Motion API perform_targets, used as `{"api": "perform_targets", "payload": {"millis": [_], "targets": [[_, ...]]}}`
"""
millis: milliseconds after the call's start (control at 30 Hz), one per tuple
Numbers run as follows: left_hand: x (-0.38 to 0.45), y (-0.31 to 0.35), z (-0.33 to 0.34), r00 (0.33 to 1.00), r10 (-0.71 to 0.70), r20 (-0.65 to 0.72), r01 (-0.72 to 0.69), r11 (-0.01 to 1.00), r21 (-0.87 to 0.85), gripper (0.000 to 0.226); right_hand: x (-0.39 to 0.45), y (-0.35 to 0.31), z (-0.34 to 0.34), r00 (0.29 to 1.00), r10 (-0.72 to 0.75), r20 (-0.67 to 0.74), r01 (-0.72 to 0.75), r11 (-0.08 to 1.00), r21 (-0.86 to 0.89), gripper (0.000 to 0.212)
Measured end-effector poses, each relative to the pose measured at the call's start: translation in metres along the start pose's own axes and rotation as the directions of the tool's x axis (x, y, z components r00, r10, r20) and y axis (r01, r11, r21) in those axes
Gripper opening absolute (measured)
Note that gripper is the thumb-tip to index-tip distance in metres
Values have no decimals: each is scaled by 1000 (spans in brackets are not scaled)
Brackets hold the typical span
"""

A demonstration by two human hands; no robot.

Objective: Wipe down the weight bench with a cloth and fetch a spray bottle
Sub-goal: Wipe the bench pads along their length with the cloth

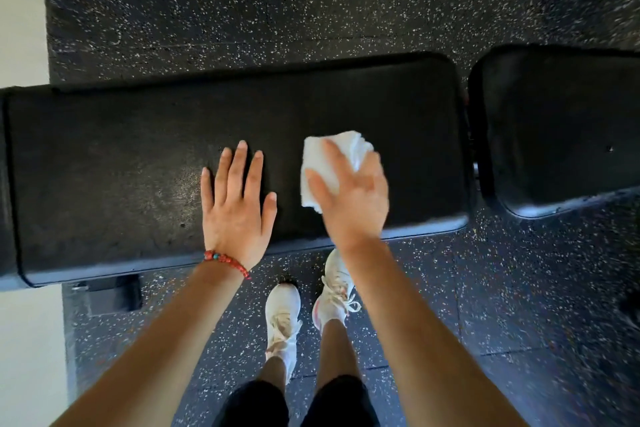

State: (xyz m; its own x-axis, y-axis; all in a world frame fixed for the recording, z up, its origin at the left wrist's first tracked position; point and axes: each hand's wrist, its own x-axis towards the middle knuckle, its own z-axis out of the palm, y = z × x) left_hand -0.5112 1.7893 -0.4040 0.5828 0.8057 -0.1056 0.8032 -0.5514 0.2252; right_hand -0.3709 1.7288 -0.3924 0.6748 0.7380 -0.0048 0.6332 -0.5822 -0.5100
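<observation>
A black padded weight bench (121, 163) runs left to right across the view, with a second black pad (554, 128) at its right end. My left hand (237, 204) lies flat on the long pad, fingers straight and spread. Just to its right, my right hand (353, 198) presses a crumpled white cloth (322, 159) onto the pad with fingers extended over it. No spray bottle is in view.
Black speckled rubber floor (277, 3) surrounds the bench. My two feet in white shoes (282, 319) stand close to the bench's near edge. A black bench foot (110, 295) sticks out below the pad at the left. A pale wall or floor strip (20, 10) lies at far left.
</observation>
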Motion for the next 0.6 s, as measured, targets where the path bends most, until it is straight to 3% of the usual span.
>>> {"api": "perform_targets", "payload": {"millis": [133, 300, 400, 467, 533, 600], "targets": [[1, -3, 2, 1000, 7, 2, -7, 1000, -7, 57, -4, 7, -7, 989, -143, 40, 145, 987, -70, 43], [1, -3, 2, 1000, 10, 1, -10, 1000, -10, 57, -1, 62, -38, 978, 174, -113, -180, 982, -50, 48], [0, -4, 3, 1000, 12, 3, -12, 1000, -11, 57, -7, 60, -34, 954, 265, -140, -274, 960, -51, 47], [0, -4, 3, 1000, 17, 5, -17, 1000, -12, 56, -15, 41, -24, 968, 242, -71, -244, 970, -16, 47], [0, -2, 2, 1000, 14, 2, -14, 1000, -18, 56, -33, 18, -12, 993, 112, 33, -112, 994, -12, 45], [0, 1, 0, 1000, 6, -4, -6, 999, -35, 56, -45, 4, -7, 999, 14, 37, -14, 1000, -12, 42]]}}
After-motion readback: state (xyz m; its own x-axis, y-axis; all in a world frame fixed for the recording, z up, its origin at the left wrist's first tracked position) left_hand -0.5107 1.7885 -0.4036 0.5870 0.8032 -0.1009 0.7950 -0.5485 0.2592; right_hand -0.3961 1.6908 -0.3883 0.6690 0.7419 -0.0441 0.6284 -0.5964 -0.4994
